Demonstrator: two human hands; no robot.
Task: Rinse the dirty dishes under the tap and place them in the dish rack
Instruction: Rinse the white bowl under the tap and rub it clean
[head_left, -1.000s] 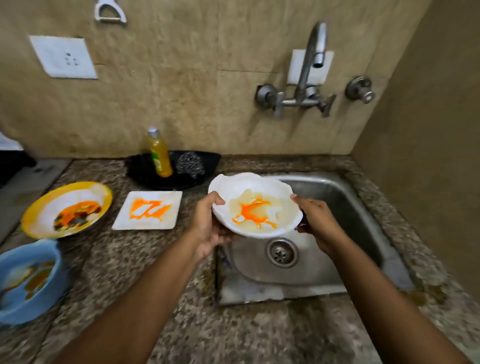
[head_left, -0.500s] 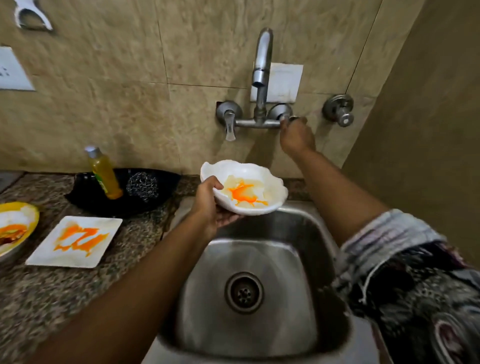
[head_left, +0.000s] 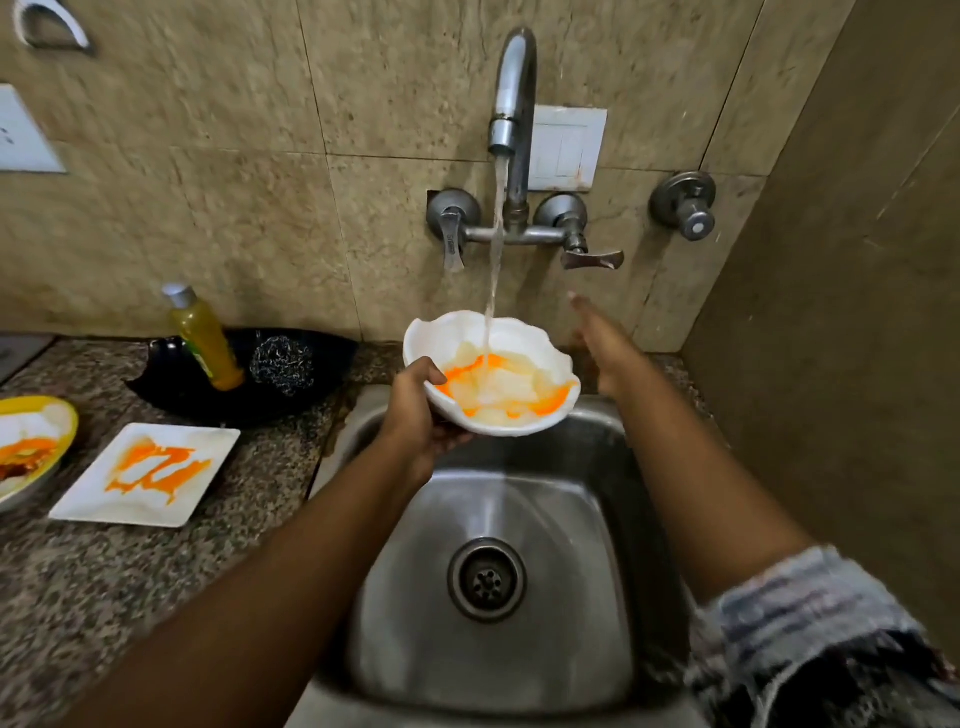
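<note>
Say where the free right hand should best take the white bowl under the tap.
Probably the white bowl's right rim, approached from the right: the left hand already grips the left rim, water falls into the middle, and the open right hand is beside that edge.

Yellow plate cut by left edge; right hand blurred.
</note>
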